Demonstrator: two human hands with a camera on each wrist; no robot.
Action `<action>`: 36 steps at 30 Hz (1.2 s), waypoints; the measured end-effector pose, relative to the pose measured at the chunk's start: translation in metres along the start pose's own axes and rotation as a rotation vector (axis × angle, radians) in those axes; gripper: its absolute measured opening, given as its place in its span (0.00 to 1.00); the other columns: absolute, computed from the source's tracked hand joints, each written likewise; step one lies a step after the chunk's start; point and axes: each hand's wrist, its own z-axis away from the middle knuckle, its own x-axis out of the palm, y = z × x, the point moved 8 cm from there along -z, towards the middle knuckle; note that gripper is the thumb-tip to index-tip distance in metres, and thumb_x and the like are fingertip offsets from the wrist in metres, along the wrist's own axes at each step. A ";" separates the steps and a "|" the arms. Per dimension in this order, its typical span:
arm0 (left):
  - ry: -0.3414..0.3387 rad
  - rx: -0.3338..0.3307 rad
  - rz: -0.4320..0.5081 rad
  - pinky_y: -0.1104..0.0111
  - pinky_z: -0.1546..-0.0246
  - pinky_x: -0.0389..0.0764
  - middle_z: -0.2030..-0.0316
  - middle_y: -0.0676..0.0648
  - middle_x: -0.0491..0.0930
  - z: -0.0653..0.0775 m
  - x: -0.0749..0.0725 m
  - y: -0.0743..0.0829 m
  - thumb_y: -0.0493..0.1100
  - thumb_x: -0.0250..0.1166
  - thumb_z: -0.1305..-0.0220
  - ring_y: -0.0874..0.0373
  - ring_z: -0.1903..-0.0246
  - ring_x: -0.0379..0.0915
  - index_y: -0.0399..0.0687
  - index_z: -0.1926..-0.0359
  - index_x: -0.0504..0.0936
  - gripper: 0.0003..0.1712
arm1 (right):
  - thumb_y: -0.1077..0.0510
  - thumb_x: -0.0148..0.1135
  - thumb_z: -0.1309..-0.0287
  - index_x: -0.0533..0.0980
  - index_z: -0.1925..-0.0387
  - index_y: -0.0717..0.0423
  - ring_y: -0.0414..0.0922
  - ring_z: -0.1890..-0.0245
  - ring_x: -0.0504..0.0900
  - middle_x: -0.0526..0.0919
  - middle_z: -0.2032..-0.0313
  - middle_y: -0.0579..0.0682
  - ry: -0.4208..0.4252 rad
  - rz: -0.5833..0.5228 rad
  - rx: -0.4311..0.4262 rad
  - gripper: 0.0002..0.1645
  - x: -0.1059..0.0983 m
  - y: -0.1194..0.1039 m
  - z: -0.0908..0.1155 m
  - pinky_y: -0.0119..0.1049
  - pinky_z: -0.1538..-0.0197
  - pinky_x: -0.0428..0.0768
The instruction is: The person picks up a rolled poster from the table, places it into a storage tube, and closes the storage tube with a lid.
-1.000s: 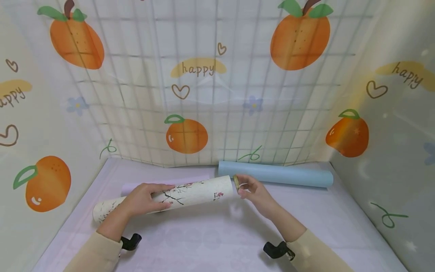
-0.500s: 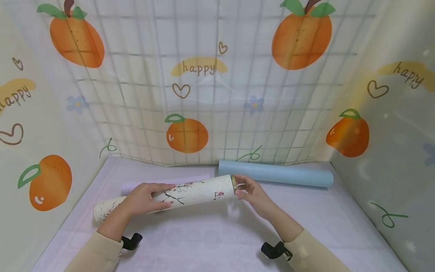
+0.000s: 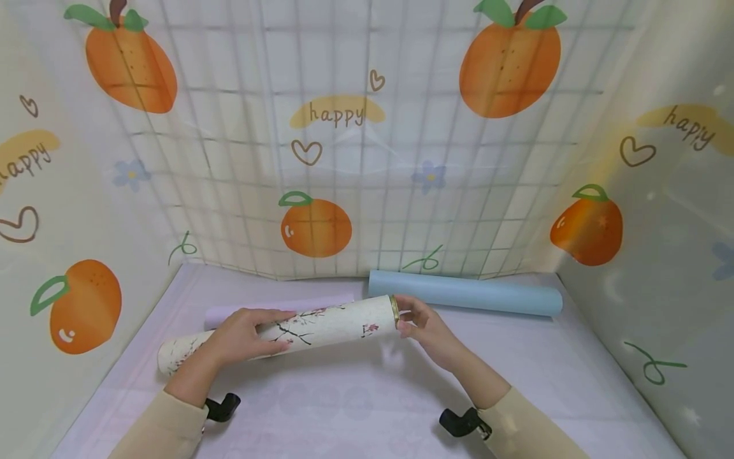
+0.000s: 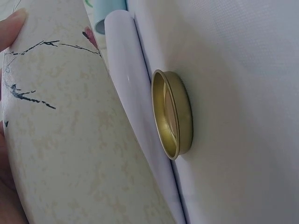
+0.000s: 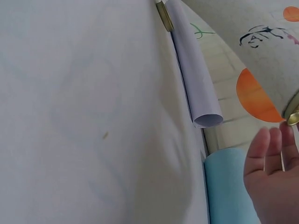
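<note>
Head: right hand [image 3: 431,333], fingers [image 3: 417,306] bent, seemingly pinches lid [image 3: 395,311].

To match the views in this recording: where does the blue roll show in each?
Head: blue roll in the lower half, right of centre.
Left wrist: blue roll at the top edge, left of centre, cut off.
Right wrist: blue roll at the bottom edge, right of centre.
Shared landmark: the flowered tube.
</note>
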 end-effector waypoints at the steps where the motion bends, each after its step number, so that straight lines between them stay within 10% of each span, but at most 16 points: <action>1: -0.001 0.002 -0.002 0.53 0.38 0.74 0.43 0.60 0.81 0.000 0.000 0.000 0.67 0.75 0.51 0.55 0.39 0.74 0.74 0.40 0.81 0.34 | 0.56 0.69 0.37 0.65 0.31 0.62 0.51 0.49 0.72 0.72 0.45 0.57 -0.002 -0.005 0.004 0.37 0.000 0.000 0.000 0.36 0.55 0.80; 23: 0.006 -0.016 -0.018 0.53 0.38 0.73 0.43 0.59 0.81 0.001 0.003 -0.002 0.67 0.76 0.51 0.54 0.39 0.74 0.76 0.40 0.81 0.34 | 0.59 0.68 0.38 0.65 0.31 0.65 0.54 0.46 0.71 0.72 0.43 0.58 -0.004 0.018 0.017 0.38 -0.001 -0.001 0.000 0.48 0.46 0.80; 36: 0.007 -0.003 -0.026 0.54 0.38 0.74 0.43 0.61 0.81 0.001 0.003 -0.002 0.67 0.75 0.51 0.55 0.39 0.74 0.74 0.40 0.81 0.34 | 0.60 0.60 0.31 0.66 0.30 0.59 0.55 0.41 0.73 0.71 0.38 0.61 0.007 0.121 0.026 0.31 -0.011 -0.007 0.000 0.39 0.48 0.80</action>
